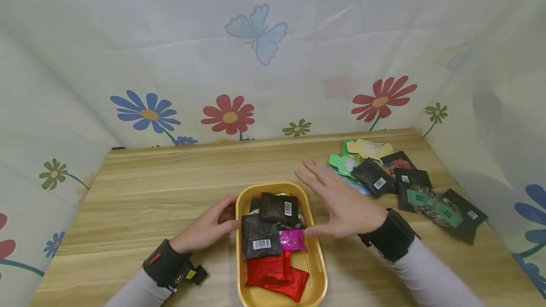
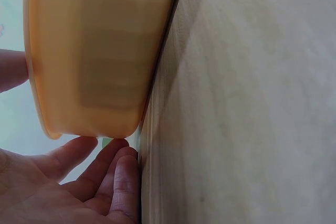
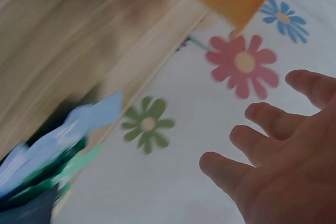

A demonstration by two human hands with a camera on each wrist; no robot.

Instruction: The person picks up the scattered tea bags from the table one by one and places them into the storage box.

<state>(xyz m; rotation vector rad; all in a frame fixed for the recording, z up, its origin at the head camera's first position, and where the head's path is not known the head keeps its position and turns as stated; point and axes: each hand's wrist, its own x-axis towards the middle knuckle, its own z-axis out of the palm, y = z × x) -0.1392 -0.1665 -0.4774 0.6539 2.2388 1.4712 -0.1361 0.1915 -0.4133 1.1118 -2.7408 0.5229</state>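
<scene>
A yellow plastic tray (image 1: pixel 317 269) holds black packets (image 1: pixel 261 235) with barcode labels, a magenta packet (image 1: pixel 292 240) and shiny red packets (image 1: pixel 273 271). At the tray's left side is my left hand (image 1: pixel 204 229), its thumb at the rim. In the left wrist view, its fingers (image 2: pixel 126 182) lie against the tray's outer wall near a corner. My right hand (image 1: pixel 345 207) hovers by the right rim, fingers spread, holding nothing. The thumb reaches close to the magenta packet; whether they touch I cannot tell. Some packets lie partly hidden beneath the black ones.
On the table's right lies a loose pile: black packets (image 1: pixel 373 177), green pieces (image 1: pixel 341 162), a pale yellow piece (image 1: pixel 370 148) and clear bags with green labels (image 1: pixel 448 213). A floral curtain (image 1: pixel 264 84) borders the wooden table (image 1: pixel 149 193) behind and on both sides.
</scene>
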